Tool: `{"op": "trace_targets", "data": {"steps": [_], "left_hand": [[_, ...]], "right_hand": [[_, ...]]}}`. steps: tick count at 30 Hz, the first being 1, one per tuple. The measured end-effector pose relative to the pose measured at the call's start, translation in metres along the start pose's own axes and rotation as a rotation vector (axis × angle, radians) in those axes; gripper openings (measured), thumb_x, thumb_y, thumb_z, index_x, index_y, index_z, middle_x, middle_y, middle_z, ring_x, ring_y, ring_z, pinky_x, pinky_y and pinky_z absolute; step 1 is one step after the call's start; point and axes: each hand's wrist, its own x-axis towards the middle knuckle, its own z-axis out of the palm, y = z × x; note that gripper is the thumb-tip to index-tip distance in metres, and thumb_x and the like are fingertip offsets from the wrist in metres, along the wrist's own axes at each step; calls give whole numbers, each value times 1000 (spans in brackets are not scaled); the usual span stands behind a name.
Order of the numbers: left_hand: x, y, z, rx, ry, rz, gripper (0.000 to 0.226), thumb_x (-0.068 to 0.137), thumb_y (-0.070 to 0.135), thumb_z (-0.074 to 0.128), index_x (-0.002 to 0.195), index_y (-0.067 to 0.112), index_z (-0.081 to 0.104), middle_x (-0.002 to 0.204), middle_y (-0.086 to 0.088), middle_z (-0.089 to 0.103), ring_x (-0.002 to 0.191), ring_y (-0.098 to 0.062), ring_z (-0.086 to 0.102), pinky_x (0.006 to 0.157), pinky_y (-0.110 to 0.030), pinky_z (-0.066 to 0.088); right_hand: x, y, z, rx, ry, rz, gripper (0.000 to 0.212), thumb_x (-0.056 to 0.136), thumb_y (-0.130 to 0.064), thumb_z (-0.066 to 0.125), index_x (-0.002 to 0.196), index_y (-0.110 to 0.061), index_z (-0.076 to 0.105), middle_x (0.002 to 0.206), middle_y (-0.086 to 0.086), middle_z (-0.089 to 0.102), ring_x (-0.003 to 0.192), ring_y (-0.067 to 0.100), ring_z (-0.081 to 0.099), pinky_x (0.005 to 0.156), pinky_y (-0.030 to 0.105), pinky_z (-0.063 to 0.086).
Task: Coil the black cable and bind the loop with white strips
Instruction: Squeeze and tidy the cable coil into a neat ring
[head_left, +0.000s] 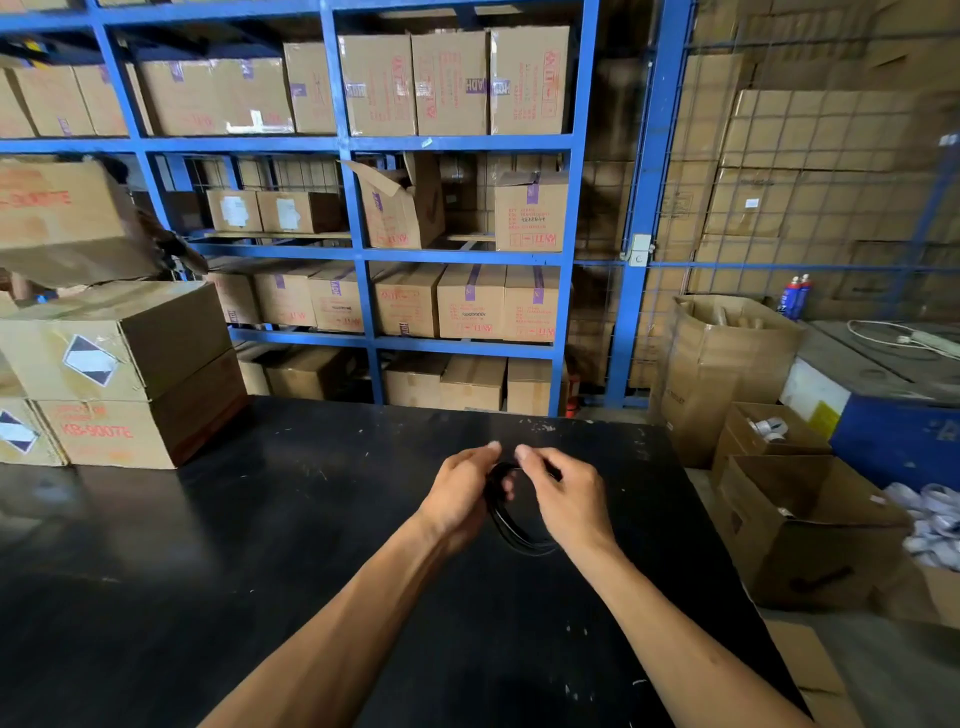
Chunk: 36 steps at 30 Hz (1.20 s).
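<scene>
A coil of black cable (511, 530) hangs between my hands above the black table (260, 545). My left hand (462, 493) grips the loop's left side, fingers curled around the strands. My right hand (563, 496) pinches the top of the loop, thumb and forefinger close to the left hand's fingertips. The lower arc of the coil shows below both hands; its upper part is hidden by my fingers. No white strip is visible in either hand.
Stacked cardboard boxes (119, 374) sit on the table's far left. Blue shelving (363, 249) full of cartons stands behind. Open boxes (800, 530) line the floor to the right, with a pile of white strips (935, 519) at the right edge.
</scene>
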Motion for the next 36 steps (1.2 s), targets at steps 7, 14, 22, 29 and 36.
{"op": "trace_targets", "data": {"steps": [7,14,22,29,36], "left_hand": [[-2,-12,-7,-314,-25,-119,45,83,20,48,121,-2,60,106,-20,67,96,-33,63,100,-51,44],[-1,-29,2,-354,191,-57,43,88,-20,38,126,-1,46,126,-32,57,119,-45,60,107,-58,44],[10,-20,4,-502,249,53,23,91,-15,54,114,-11,56,106,-28,70,101,-32,71,88,-36,59],[11,-14,-4,-43,158,32,18,81,0,75,99,1,75,91,-21,77,77,-26,75,62,-27,58],[11,-5,-10,59,81,-34,15,82,-8,68,93,-1,76,77,-12,73,56,-13,62,51,-20,44]], "right_hand": [[14,4,-7,524,213,376,26,90,-41,76,69,-26,77,47,-10,44,38,6,36,37,24,28],[16,0,-8,710,330,497,18,89,-29,79,77,-16,73,49,-9,49,38,2,39,37,18,32],[12,-1,-4,705,234,475,17,86,-23,82,69,-22,81,52,-6,46,40,5,36,36,20,28],[4,-2,2,538,118,399,11,87,-27,79,77,-23,82,50,-9,48,39,5,36,38,23,26],[4,9,-4,248,-33,296,11,76,-41,76,78,-31,80,61,-7,70,47,6,55,43,23,43]]}}
